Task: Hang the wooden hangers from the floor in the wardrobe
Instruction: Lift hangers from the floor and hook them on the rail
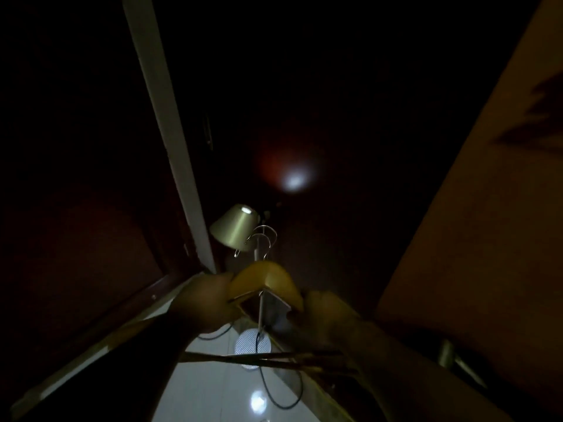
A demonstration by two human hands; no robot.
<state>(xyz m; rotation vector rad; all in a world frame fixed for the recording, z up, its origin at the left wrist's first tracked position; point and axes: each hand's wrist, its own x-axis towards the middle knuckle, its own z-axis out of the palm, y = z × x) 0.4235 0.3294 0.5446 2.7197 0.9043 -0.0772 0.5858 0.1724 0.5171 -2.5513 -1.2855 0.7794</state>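
Nearest you, the thin crossbars (289, 356) of the hangers run nearly level across the bottom of the view, between your two forearms. Under them lies a glossy white tiled floor (198, 391) that throws back a round glare. A dark cord (292, 391) loops across those tiles.

Next up, the wooden hangers (268, 275) are off the floor and held between your hands at mid-frame. They are smooth, yellow, arched at the shoulder and seen almost end-on. Your left hand (207, 303) has its fingers curled round the left shoulder. Your right hand (329, 318) grips the right shoulder end (the light is poor, so single fingers are hard to separate). Bright wire hooks (259, 234) rise from the top of the stack; their count cannot be told.

Directly behind the hangers stands a floor lamp, in line with your reach. It has a round perforated lamp base (252, 344) on the tiles and a slim pale lamp pole (260, 312). Its conical metallic lamp shade (236, 228) sits just left of the hooks.

To the left, a white frame (170, 132) slants up the view, with dark reddish wood beside it. To the right stands a flat orange-brown panel (472, 223), matt, carrying a metal handle (447, 353) low down.

Farthest off, the space ahead is nearly black, with one soft light spot (295, 180) on it.
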